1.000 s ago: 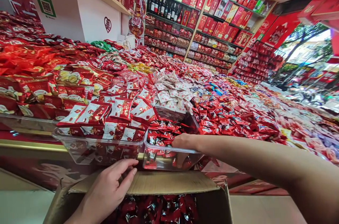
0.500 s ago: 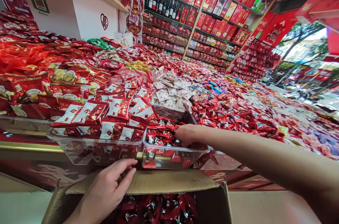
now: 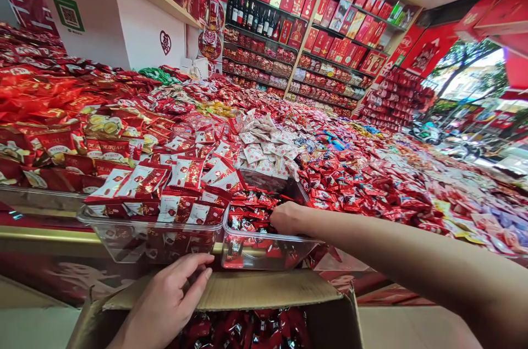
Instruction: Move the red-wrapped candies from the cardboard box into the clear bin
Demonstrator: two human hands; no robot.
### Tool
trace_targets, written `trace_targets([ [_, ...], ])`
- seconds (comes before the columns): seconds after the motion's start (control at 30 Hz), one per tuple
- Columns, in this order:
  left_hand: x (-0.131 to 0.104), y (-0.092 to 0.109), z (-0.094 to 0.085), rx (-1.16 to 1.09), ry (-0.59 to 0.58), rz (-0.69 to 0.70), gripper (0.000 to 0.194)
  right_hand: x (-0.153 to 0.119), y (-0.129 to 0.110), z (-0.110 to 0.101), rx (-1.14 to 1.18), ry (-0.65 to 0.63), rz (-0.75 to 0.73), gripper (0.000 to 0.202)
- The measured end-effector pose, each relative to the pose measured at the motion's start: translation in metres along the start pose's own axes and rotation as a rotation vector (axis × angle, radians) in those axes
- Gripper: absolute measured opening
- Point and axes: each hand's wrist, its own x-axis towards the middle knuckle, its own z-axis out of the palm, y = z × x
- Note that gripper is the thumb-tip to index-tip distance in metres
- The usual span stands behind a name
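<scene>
two hands work at the front edge of a sweets counter. the right hand reaches into a clear tray of dark red sweets, knuckles up and fingers curled down among the wrappers; whether it grips any sweet cannot be told, since the fingertips are hidden. the left hand lies on the folded-out flap of a cardboard box, fingers loosely spread and flat, holding nothing, its fingertips just below the tray's front wall. the box stands open right under the tray, with more dark red sweets showing inside it.

just left of the tray sits a second clear tray, heaped with red-and-white packets. behind both lies a pile of white sweets, and red wrapped sweets cover the whole counter out to the right. at the back stand shelves of red boxes and a row of bottles. on the left wall hangs a green qr sign.
</scene>
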Motion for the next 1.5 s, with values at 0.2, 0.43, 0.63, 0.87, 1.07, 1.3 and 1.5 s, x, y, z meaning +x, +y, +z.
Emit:
trace_targets([
  [0.2, -0.002, -0.001, 0.001, -0.008, -0.005, 0.003, 0.019, -0.025, 0.01, -0.029, -0.045, 0.0, -0.032, 0.031],
  [0.43, -0.001, 0.003, -0.001, -0.015, -0.023, -0.01, 0.02, -0.017, 0.003, -0.039, -0.03, 0.23, -0.147, 0.032],
  [0.63, -0.001, 0.005, -0.001, -0.015, -0.007, -0.01, 0.019, 0.005, -0.012, -0.025, -0.058, 0.063, -0.298, 0.031],
  [0.87, 0.0, 0.003, 0.0, -0.003, -0.011, -0.009, 0.02, -0.008, -0.008, -0.034, 0.03, -0.03, -0.221, 0.03],
  [1.07, 0.0, 0.002, 0.0, -0.003, -0.011, -0.004, 0.02, -0.011, 0.003, -0.017, -0.054, -0.173, -0.138, 0.03],
  [1.3, 0.0, 0.003, -0.001, 0.003, -0.016, -0.004, 0.021, 0.004, 0.003, 0.002, -0.019, -0.274, -0.226, 0.033],
  [1.5, -0.001, 0.001, 0.001, 0.001, -0.001, 0.007, 0.021, 0.012, 0.006, 0.005, 0.117, -0.384, -0.262, 0.036],
])
